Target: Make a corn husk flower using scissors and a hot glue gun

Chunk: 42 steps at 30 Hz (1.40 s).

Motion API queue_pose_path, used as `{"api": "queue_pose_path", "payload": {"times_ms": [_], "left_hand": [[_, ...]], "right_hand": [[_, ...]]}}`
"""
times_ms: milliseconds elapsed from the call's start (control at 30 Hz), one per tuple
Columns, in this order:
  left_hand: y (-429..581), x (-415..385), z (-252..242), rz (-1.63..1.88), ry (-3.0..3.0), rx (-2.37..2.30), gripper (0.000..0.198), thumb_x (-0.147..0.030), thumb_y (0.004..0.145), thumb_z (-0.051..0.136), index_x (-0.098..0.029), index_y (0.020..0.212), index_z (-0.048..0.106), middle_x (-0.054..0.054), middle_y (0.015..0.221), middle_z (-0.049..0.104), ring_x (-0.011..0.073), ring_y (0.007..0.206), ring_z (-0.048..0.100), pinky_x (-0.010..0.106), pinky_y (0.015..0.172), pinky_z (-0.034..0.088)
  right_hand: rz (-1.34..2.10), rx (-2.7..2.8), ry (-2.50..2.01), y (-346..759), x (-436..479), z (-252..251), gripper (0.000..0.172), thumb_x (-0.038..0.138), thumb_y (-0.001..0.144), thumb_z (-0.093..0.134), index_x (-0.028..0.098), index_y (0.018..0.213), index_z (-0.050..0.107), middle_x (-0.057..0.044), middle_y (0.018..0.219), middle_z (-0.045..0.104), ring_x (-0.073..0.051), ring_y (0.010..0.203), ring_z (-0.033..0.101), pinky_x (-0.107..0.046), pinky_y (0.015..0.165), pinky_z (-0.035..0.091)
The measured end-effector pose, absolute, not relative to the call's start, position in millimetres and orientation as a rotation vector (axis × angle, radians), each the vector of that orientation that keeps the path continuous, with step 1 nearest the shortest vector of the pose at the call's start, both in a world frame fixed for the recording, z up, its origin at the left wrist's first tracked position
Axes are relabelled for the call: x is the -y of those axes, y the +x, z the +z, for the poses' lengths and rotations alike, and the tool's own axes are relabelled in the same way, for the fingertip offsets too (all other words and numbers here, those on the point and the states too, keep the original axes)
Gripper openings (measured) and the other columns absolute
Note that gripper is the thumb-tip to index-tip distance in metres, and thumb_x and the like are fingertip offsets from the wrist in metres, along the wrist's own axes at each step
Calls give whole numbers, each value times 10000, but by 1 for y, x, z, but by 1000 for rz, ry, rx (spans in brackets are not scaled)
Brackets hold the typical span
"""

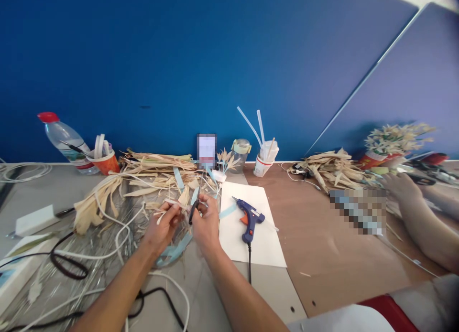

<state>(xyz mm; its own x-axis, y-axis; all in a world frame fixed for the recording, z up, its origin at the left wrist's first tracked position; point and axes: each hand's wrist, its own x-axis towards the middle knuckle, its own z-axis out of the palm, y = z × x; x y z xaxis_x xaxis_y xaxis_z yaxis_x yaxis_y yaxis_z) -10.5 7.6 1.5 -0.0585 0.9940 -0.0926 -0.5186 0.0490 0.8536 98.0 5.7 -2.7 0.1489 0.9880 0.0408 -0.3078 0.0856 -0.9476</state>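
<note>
My left hand (163, 227) pinches a pale strip of dried corn husk (184, 197) in front of me. Beside it, my right hand (207, 224) grips scissors (194, 210) by their black handles, the blades pointing away from me and close to the husk. Whether the blades touch it I cannot tell. Light blue ribbon (179, 248) curls on the table below my hands. To the right, a blue glue gun (252, 219) with an orange trigger lies on a white sheet (267, 252).
Husks (161, 162) are heaped by the blue partition. A tilted bottle (62, 133), an orange cup (107, 166), a propped phone (207, 148), a jar (241, 151) and a cup with glue sticks (263, 168) line the back. Cables (120, 236) loop left; another person's hand (403, 188) rests right.
</note>
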Motion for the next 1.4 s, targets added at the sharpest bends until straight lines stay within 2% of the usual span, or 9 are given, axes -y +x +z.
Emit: {"api": "queue_pose_path", "payload": {"times_ms": [100,200,300,433,567,733,867,967,1400], "left_hand": [[-15,-11,1,1469,682,-855,171,-260,665,747,-162,695,610,-36,627,566,48,481,408,176,519,409],[-18,-12,0,1490,702,-868,164,-273,684,730,-164,738,620,-22,691,593,55,487,424,195,511,406],[-19,-14,-1,1501,726,-908,141,-270,697,714,-173,718,614,-33,659,568,62,482,420,199,493,379],[-21,-15,-4,1518,770,-969,153,-284,698,709,-174,671,606,-23,634,587,68,482,432,196,480,353],[-24,-16,-6,1535,772,-995,186,-308,685,727,-177,662,596,-16,626,608,67,473,435,193,482,359],[-26,-18,-7,1543,751,-989,221,-328,678,732,-168,670,580,-22,627,616,55,463,445,188,500,395],[-26,-18,-4,1543,719,-983,231,-325,671,734,-169,648,565,-37,586,593,49,447,437,188,514,418],[-26,-17,-3,1554,689,-974,222,-308,668,735,-173,648,561,-47,570,578,47,444,435,184,515,419],[-28,-20,-8,1546,629,-921,199,-252,681,716,-175,639,537,-56,540,563,48,434,433,173,496,408]], "right_hand": [[1049,870,-1026,105,-7,4,311,191,651,662,247,955,630,-12,1011,544,-111,722,562,-258,681,469],[1142,864,-981,113,-11,9,325,239,656,670,244,981,644,14,843,574,-100,630,531,-244,596,455],[1239,946,-1020,120,-13,11,354,258,656,667,218,1008,665,41,682,548,-100,576,493,-241,565,431],[1313,1160,-1111,126,-12,15,355,235,689,620,193,1036,683,52,580,535,-103,536,467,-243,547,392],[1299,1381,-1235,133,-8,19,397,220,694,624,229,1089,666,29,626,625,-131,579,523,-259,588,400],[1167,1712,-1304,139,-4,30,285,222,727,591,288,981,701,21,766,687,-164,725,583,-266,678,417],[1106,1910,-1435,139,1,42,321,261,750,556,287,1045,679,13,864,701,-172,800,599,-266,732,409],[1046,1984,-1516,138,3,48,358,275,748,549,270,1088,662,-4,855,702,-185,812,598,-280,764,398],[977,2057,-1501,135,5,50,294,268,733,544,267,994,681,9,773,685,-173,743,581,-322,837,348]]}}
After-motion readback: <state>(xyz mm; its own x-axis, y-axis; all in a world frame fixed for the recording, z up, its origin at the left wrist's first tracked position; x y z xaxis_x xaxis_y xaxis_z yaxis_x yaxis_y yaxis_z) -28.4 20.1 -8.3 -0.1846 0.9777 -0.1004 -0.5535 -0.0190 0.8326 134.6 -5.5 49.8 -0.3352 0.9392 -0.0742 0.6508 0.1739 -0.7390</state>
